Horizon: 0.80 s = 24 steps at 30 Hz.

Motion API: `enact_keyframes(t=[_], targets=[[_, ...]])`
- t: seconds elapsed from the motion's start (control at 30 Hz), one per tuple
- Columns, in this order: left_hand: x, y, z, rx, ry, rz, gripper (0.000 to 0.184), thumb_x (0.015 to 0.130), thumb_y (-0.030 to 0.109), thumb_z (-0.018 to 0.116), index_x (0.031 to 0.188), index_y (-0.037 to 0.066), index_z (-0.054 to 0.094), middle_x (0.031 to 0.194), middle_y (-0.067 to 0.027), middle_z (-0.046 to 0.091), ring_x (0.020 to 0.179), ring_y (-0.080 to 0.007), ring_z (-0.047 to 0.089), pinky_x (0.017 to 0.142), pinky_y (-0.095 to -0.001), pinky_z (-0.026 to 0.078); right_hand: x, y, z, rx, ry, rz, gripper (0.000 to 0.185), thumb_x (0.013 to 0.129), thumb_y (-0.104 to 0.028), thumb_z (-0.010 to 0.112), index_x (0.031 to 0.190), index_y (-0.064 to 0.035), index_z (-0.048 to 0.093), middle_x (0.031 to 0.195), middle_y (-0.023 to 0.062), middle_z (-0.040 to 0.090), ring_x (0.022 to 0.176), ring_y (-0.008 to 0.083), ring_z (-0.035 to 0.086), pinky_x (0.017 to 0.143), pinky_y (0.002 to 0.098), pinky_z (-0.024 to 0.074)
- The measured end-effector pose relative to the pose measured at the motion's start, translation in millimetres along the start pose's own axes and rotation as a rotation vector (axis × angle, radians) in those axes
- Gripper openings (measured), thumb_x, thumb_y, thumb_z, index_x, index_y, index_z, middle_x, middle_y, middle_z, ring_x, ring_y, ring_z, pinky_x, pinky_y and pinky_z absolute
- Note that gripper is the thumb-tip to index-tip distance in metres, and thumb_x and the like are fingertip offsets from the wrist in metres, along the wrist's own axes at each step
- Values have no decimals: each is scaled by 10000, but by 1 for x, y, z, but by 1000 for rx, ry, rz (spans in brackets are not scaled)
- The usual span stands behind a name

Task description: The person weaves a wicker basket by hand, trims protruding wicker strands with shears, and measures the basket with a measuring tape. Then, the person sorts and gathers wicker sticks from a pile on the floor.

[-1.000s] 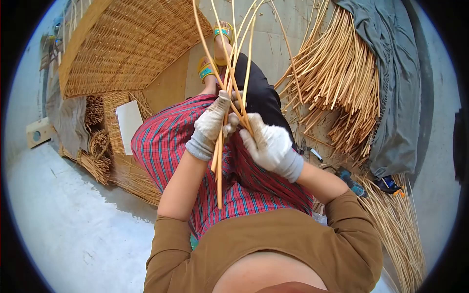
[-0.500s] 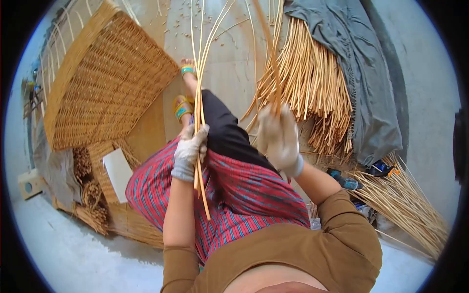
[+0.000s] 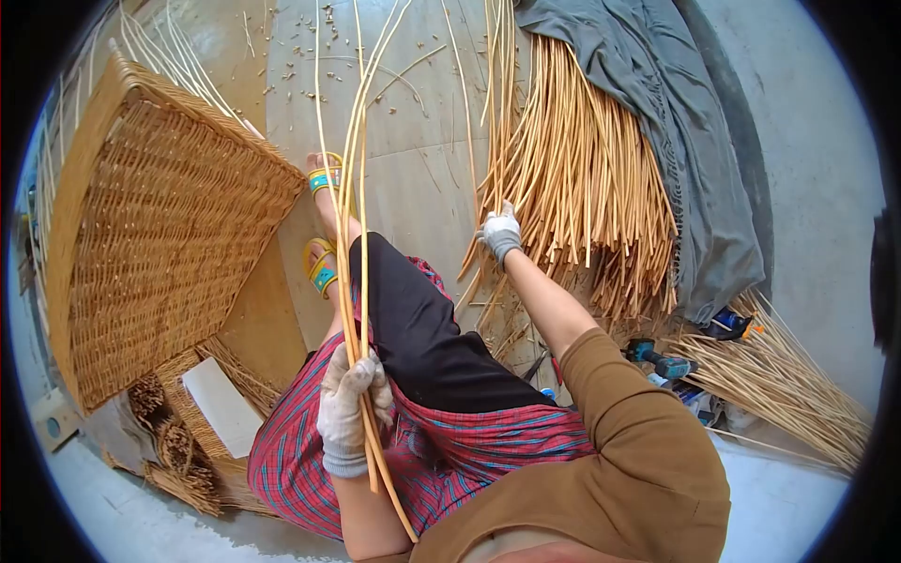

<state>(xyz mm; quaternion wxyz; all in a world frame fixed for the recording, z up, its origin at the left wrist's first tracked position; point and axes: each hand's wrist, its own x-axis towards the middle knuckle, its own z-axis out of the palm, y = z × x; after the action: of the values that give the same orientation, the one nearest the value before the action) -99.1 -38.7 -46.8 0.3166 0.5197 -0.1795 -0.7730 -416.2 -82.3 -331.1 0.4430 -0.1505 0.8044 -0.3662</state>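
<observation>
Long, peeled wicker rods rise from my left hand, whose gloved fingers are wrapped round them above my lap. Their lower ends stick out below the fist toward my waist. My right hand, also in a white glove, is stretched out to the left edge of a big pile of wicker rods. Its fingers are curled in among the rods there and look closed on one; how many it holds is partly hidden.
A large woven wicker panel with upright stakes leans at the left. A grey cloth covers part of the pile. At the right lie a cordless drill and a thinner rod bundle. Bundled wicker and a white board sit lower left.
My right hand has moved from above my knee, where it held a rod, up to the pile's left edge. My left hand has come lower with its rods. The view has shifted.
</observation>
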Motion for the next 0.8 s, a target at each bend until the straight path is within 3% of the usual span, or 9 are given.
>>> enact_keyframes(t=[0.1,0.13,0.23,0.33,0.43,0.53,0.7,0.77,0.8], targets=[[-4,3,5,-36,4,9,179,935,135,631,1081,40,588,747,-41,602,476,-99,519,389,-215,432,-26,-2,-2,-378,120,27,683,932,-303,592,1552,-313,305,1175,282,617,1051,344,659,916,540,486],[-5,5,10,-32,56,-7,172,938,129,627,1077,37,587,750,-44,603,475,-96,515,393,-211,430,-20,14,4,-640,135,-194,836,915,-220,631,1587,-337,148,1180,257,618,1004,374,673,913,468,517],[-5,7,4,-8,113,-60,333,929,117,614,1238,10,553,745,-57,595,459,-90,482,401,-197,419,-28,7,8,-959,10,-141,681,931,-339,603,1535,-166,341,1166,223,624,1036,371,672,878,463,530],[-8,14,4,-235,-283,-42,698,912,107,572,1508,-53,247,733,-55,537,487,-73,468,392,-204,384,-22,12,20,-1063,117,-127,547,917,-365,606,1380,-84,532,1146,198,644,1019,347,687,849,450,543],[-10,14,8,-300,-360,-34,700,887,78,587,1491,-70,267,819,-86,562,471,-77,462,392,-209,389,-16,16,24,-1105,85,-118,389,882,-349,641,1151,-70,683,1112,187,677,982,318,706,841,451,551],[-18,18,50,-282,94,-67,727,786,55,629,1450,-63,358,896,-125,591,440,-84,425,431,-189,397,-28,14,6,-839,82,-85,341,828,-386,671,970,-86,748,1020,179,725,945,328,707,851,434,550],[-16,1,22,-579,-583,-62,524,1020,171,544,1409,-116,344,825,-45,491,442,-65,391,404,-186,365,-83,-2,-46,-449,22,-325,424,891,-458,627,936,-44,707,916,209,699,904,343,687,864,431,518],[-17,-3,30,-667,-548,-169,419,1049,217,508,1329,-81,420,731,-8,418,424,-62,358,385,-196,328,-123,-25,-65,-148,-43,-355,352,972,-395,584,963,-48,643,830,165,690,771,274,693,733,401,557],[-18,-7,35,-573,-550,-139,358,1055,227,497,1269,-57,452,713,-3,412,420,-61,351,382,-193,318,-155,-46,-74,343,-272,-66,258,1016,-321,558,975,-67,565,744,92,649,645,174,653,575,341,558]])
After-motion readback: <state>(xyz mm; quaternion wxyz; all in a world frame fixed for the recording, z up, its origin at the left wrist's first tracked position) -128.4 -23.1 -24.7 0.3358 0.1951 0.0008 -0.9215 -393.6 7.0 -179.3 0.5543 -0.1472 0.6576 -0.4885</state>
